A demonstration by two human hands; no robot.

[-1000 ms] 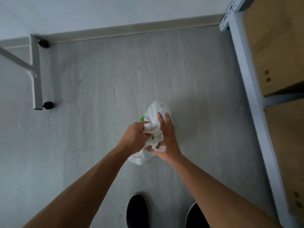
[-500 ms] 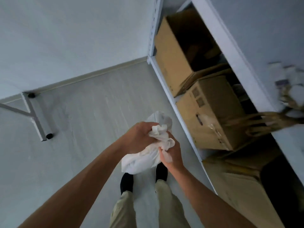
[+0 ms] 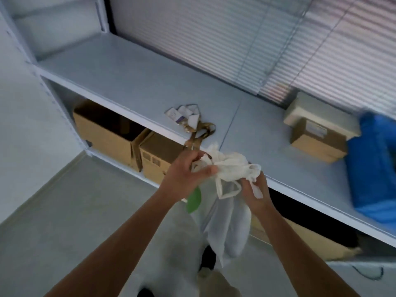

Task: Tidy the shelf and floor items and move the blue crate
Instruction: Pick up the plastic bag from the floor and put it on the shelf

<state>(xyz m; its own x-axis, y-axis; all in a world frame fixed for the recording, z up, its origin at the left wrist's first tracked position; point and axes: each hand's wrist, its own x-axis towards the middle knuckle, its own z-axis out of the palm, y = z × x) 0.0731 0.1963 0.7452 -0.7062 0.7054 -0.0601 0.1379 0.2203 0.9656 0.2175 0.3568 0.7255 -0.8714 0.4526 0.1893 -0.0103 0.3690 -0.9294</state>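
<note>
I see the grey shelf ahead. The blue crate, blurred, stands on it at the far right, just beside a small cardboard box. The white bag hangs before the shelf edge. The left hand and the right hand both have fingers curled tight on its crumpled top.
</note>
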